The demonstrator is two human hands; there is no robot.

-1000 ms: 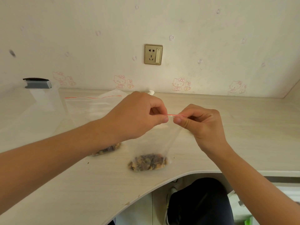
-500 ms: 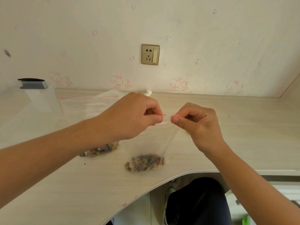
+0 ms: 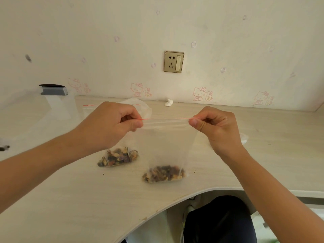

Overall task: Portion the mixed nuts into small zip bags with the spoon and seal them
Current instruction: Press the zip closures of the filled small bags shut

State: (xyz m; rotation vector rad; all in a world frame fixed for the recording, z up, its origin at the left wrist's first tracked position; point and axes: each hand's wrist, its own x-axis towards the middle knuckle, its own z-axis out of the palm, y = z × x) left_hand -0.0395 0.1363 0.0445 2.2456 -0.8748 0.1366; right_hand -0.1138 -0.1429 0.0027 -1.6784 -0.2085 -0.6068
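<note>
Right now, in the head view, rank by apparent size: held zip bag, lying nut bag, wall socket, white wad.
1. held zip bag
2. lying nut bag
3. wall socket
4. white wad
Socket and wad sit farther back; true sizes unsure.

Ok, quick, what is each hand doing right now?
Left hand: pinches the top edge of the zip bag.
Right hand: pinches the same edge, other end.

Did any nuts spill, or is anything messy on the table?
A little. A few crumbs lie loose on the table beside the held bag, and a dark speck sits near the other filled bag. A crumpled white scrap lies by the wall. I see no whole nuts outside the bags.
</note>
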